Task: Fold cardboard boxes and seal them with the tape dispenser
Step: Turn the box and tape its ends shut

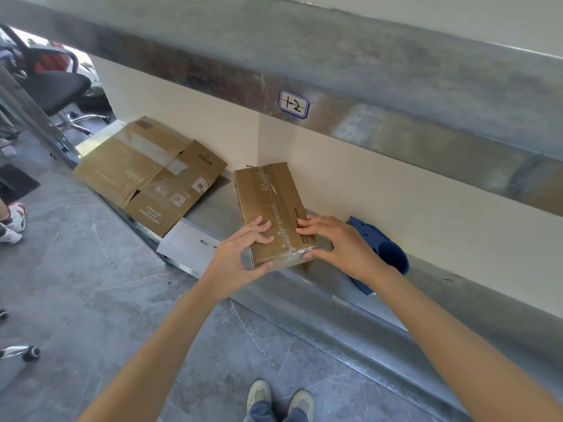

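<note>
Hands on the metal shelf (pixel 213 205): your left hand (pixel 240 254) and right hand (pixel 342 248) each pinch the near end of the taped cardboard box (pixel 268 199), fingers (pixel 263 231) on top, thumbs at its edge; the blue tape dispenser (pixel 388 252) lies just right.

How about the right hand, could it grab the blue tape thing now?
Probably yes, once it lets go: the right hand holds the small box, but the blue tape dispenser lies right beside its wrist on the ledge, nothing between them.
</note>
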{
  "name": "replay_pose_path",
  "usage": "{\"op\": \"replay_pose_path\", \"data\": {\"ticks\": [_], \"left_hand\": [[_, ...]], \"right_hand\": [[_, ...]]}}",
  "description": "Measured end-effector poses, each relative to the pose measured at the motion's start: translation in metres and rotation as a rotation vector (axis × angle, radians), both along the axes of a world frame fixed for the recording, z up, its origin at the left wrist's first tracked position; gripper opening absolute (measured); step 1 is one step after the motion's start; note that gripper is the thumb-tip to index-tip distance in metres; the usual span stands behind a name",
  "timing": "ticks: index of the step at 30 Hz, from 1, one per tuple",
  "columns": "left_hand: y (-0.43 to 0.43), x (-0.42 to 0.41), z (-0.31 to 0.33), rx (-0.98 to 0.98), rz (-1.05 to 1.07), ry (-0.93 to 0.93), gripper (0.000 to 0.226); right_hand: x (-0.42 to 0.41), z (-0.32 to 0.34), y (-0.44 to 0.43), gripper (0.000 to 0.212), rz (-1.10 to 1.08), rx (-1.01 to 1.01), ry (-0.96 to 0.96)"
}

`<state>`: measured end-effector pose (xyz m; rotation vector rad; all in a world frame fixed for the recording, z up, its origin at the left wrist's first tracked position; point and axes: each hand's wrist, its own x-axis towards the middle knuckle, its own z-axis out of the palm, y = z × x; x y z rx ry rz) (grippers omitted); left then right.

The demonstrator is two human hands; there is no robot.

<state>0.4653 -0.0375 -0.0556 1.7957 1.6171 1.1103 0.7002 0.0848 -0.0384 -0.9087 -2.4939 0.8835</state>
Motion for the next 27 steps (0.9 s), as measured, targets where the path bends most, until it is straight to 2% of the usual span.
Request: {"op": "replay_pose_path", "data": {"ticks": [3, 8, 11, 14, 16, 19, 22, 27], "left_hand": [[0.001, 0.002, -0.001, 0.016, 0.020, 0.012, 0.042], [0.000, 0.014, -0.007, 0.108, 0.104, 0.024, 0.037], [0.002, 0.018, -0.005, 0.080, 0.131, 0.025, 0.041], [0.002, 0.021, -0.003, 0.066, 0.159, 0.018, 0.042], [0.000, 0.015, -0.001, 0.050, 0.093, 0.034, 0.044], [0.001, -0.009, 0.010, -0.122, -0.084, 0.069, 0.057], [0.008, -0.026, 0.022, -0.231, -0.202, 0.154, 0.067], [0.011, -0.029, 0.019, -0.212, -0.217, 0.156, 0.063]], "right_hand": [[-0.004, 0.001, -0.003, 0.062, -0.008, 0.019, -0.035], [-0.012, -0.001, -0.012, 0.055, -0.078, 0.066, 0.006], [-0.016, 0.002, -0.016, 0.064, -0.078, 0.093, -0.051], [-0.019, 0.004, -0.019, 0.061, -0.101, 0.134, -0.049], [-0.014, 0.008, -0.016, 0.064, -0.058, 0.093, -0.080], [0.000, 0.018, -0.003, 0.077, 0.078, -0.005, -0.205], [0.006, 0.025, 0.008, 0.087, 0.163, 0.001, -0.292], [0.004, 0.025, 0.017, 0.076, 0.215, 0.133, -0.305]]}}
